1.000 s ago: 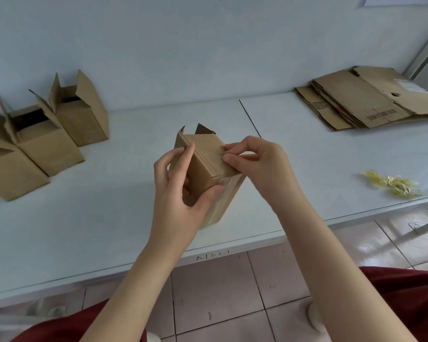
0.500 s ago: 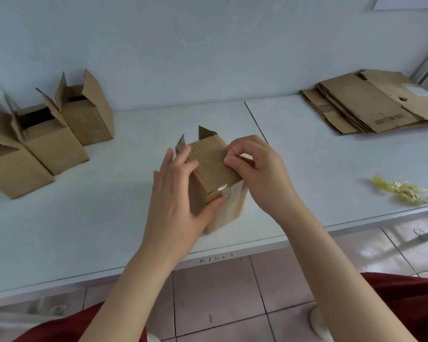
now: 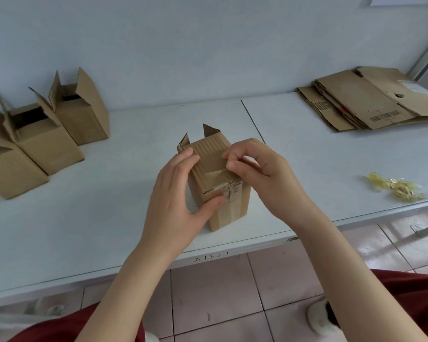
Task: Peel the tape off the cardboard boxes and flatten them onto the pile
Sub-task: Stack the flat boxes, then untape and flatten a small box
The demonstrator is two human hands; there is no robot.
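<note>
The left hand (image 3: 176,198) grips the small cardboard box (image 3: 208,154) at the near middle of the white table (image 3: 109,218), while the right hand (image 3: 265,178) pinches the clear tape (image 3: 218,175) on its top, and the pile of flattened cardboard (image 3: 371,104) lies far right.

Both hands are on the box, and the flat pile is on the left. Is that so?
No: the head view shows the pile on the right. The left hand holds the box; the right hand pinches its tape.
</note>
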